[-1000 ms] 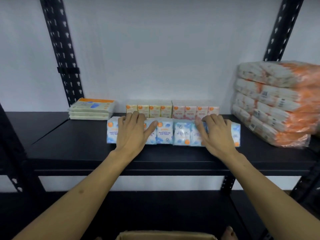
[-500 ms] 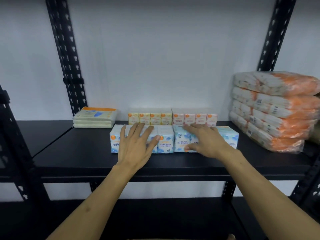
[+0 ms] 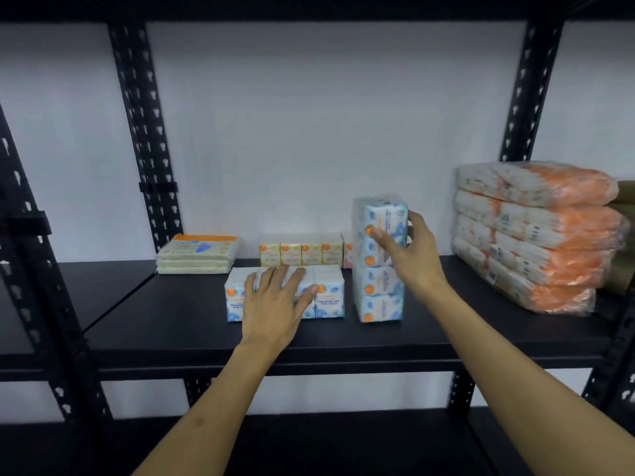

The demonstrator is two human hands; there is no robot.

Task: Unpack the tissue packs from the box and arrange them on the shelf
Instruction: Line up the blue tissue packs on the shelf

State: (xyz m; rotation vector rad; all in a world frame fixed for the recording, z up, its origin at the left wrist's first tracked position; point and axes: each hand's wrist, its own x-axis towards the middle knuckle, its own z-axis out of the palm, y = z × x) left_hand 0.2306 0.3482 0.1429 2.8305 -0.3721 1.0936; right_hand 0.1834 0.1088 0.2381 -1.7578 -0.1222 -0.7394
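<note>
A blue-and-white mini tissue multipack [image 3: 328, 293] lies flat on the black shelf [image 3: 446, 324]. My left hand [image 3: 278, 300] rests on its front with fingers spread and straight. A second blue multipack [image 3: 378, 290] stands on end just to its right. My right hand [image 3: 407, 252] grips the upper part of that pack, thumb on its front and fingers round its right side. Behind them, a row of yellow mini packs [image 3: 300, 254] stands against the wall, with a pink pack partly hidden behind the upright one. The box is out of view.
A flat stack of cream tissue packs [image 3: 197, 252] sits at the back left. A tall stack of orange-and-white wrapped tissue bundles [image 3: 536, 235] fills the right end of the shelf. Black perforated uprights [image 3: 147, 142] frame the bay. A lower shelf [image 3: 309, 441] runs below.
My right hand has tipped the right-hand blue multipack up from lying flat to standing on end. My left hand stayed on the left pack. The view has moved closer and higher.
</note>
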